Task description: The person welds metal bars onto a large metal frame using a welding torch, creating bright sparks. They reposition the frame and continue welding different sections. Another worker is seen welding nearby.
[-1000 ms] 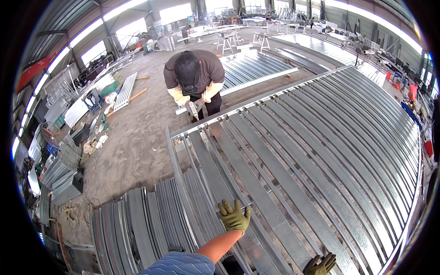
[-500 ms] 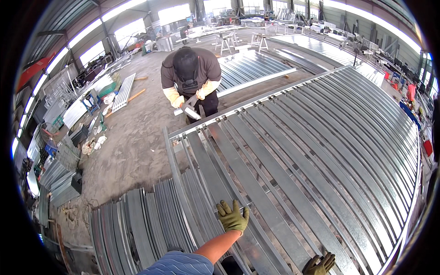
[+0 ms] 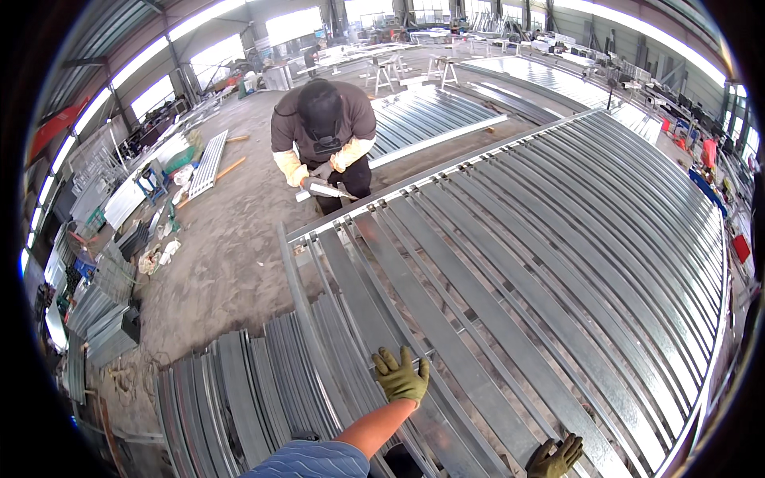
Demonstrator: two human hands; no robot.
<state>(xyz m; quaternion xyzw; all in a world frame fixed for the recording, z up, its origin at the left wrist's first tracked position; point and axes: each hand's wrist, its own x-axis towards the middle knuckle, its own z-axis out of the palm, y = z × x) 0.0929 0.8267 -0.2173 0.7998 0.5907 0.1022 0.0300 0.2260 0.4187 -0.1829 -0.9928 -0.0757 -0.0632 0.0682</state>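
Note:
My left hand, in an olive work glove, lies on a long grey metal slat with its fingers spread. Lower down and to the right, my right hand wears the same kind of glove. It rests open against another slat, its wrist cut off by the lower edge. The slats run side by side across a large metal frame. At the frame's far edge a person in a dark welding helmet bends over, holding a pale hand tool near the rail.
Loose metal strips lie stacked at the lower left, beside the frame. Behind the co-worker, another slatted panel rests low down. White trestles stand farther back. Scrap and metal boxes line the left side.
The co-worker's tool has swung upward and now points right, toward the frame's rail. The whole view has shifted slightly. Both my hands stay on the slats.

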